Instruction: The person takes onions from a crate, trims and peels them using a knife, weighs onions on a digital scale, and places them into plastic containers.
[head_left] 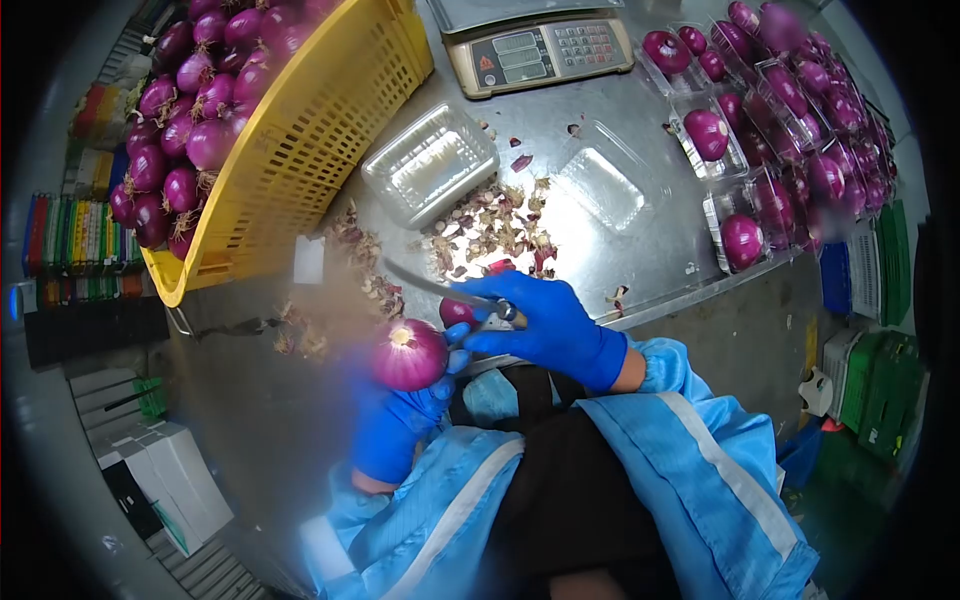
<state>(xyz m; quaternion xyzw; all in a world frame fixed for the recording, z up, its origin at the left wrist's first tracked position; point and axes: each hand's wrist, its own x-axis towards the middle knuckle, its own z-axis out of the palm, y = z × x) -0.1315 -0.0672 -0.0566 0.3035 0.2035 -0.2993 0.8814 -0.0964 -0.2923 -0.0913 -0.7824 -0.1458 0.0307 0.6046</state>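
My left hand (392, 428), in a blue glove, is closed around a red onion (408, 356) whose pale cut end faces up. My right hand (553, 325), gloved too, grips a knife (432, 284) by its handle, the curved blade pointing left above the onion. Between the two hands a second red onion (456, 312) partly shows; whether a hand touches it I cannot tell. Beyond them, onion trimmings and dry skins (500, 228) are scattered over the metal table (660, 275). A clear plastic tray (430, 165) stands tilted behind the scraps.
A yellow crate (310, 120) full of red onions (205, 100) leans at the left. At the back stands a scale (540, 55). Another clear tray (605, 185) lies at mid-table. Packed trays of onions (740, 150) are stacked at the right. Green crates (885, 390) stand beyond.
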